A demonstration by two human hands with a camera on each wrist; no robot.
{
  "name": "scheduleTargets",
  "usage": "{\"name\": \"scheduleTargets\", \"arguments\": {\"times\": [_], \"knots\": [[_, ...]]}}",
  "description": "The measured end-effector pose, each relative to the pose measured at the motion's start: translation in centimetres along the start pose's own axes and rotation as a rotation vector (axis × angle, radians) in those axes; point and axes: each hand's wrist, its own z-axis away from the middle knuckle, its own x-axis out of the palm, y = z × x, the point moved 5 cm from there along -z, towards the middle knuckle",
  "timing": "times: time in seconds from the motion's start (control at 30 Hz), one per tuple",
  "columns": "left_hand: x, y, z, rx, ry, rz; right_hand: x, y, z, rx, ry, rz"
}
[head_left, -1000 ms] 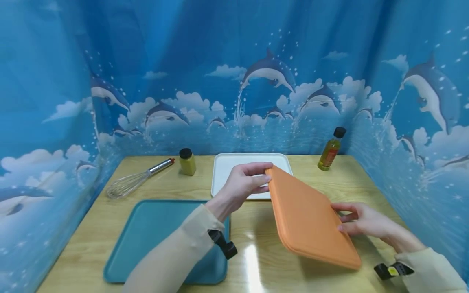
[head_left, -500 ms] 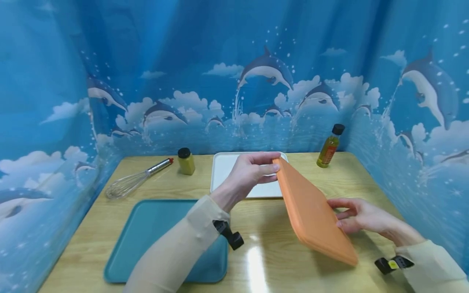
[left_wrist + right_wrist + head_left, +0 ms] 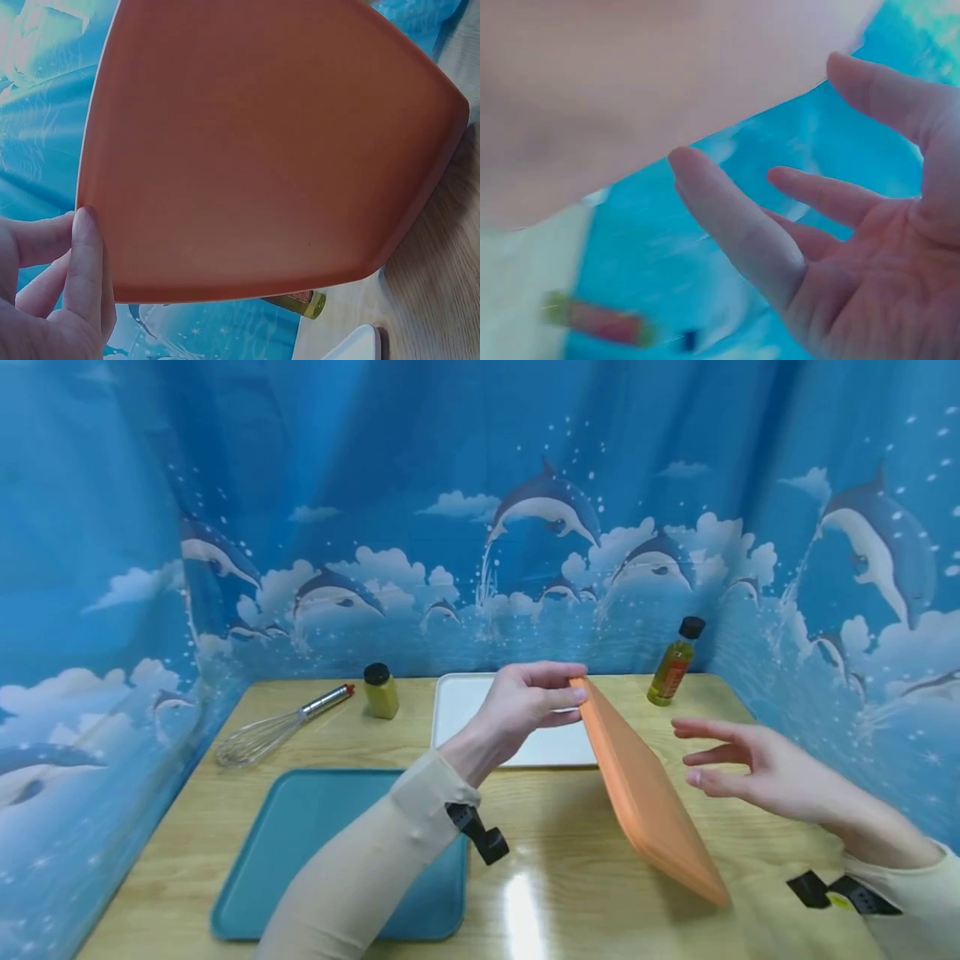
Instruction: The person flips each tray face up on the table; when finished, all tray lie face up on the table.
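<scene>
An orange tray [image 3: 648,793] stands tilted on edge over the right half of the table, its lower corner near or on the wood. My left hand [image 3: 517,710] pinches its upper far corner between thumb and fingers. In the left wrist view the same hand [image 3: 64,281] grips the rim of the tray [image 3: 262,150], whose broad face fills most of the picture. My right hand [image 3: 757,768] is off the tray to its right, fingers spread. The right wrist view shows a gap between that hand [image 3: 855,232] and the pale-looking tray [image 3: 630,97], with nothing held.
A teal tray [image 3: 330,843] lies at the left front under my left forearm. Behind the orange tray is a white tray [image 3: 465,710]. A whisk [image 3: 285,727] and a yellow jar [image 3: 382,695] sit back left, an oil bottle [image 3: 672,668] back right. Curtains [image 3: 375,485] surround the table.
My right hand has let go of the orange tray and drawn away to the right. The left hand has shifted right with the tray's upper corner, turning the tray more edge-on.
</scene>
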Motion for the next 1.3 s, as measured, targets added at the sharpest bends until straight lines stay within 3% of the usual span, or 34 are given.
{"name": "scheduleTargets", "arguments": {"times": [0.27,0.5,0.8,1.3], "knots": [[0.8,0.4,-0.2,-0.013,0.025,0.031,-0.6,-9.6,-0.5,-0.057,0.028,0.180],[1.6,0.7,-0.3,-0.023,0.031,0.053,1.1,-14.2,-1.7,-0.143,-0.040,0.282],[1.9,0.9,-0.1,-0.026,0.031,0.040,1.7,-15.6,-3.6,-0.125,-0.084,0.518],[3.2,1.3,-0.7,0.004,-0.009,0.034,0.9,-16.4,-4.7,-0.007,-0.148,0.607]]}}
